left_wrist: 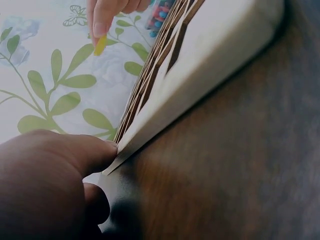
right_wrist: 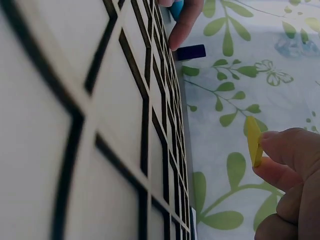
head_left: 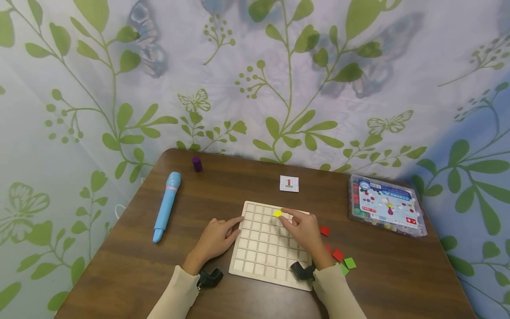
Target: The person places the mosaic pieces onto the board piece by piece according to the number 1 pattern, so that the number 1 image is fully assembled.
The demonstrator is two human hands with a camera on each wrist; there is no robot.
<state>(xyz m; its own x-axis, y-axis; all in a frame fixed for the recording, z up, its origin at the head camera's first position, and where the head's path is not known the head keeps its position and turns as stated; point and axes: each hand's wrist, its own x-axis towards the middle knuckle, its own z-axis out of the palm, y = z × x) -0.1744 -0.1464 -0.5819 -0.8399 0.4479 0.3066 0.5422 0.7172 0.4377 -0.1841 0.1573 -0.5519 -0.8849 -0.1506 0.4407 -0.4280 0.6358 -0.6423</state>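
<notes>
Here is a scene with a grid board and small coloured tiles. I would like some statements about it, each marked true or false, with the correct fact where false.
1. The right hand pinches a yellow tile above the grid board. True.
2. The left hand holds the blue pen. False: the pen lies alone on the table; the left hand's fingers touch the board's left edge.
3. Red and green tiles lie to the right of the board. True.
4. The plastic box stands on the board. False: it sits apart, at the table's far right.
</notes>
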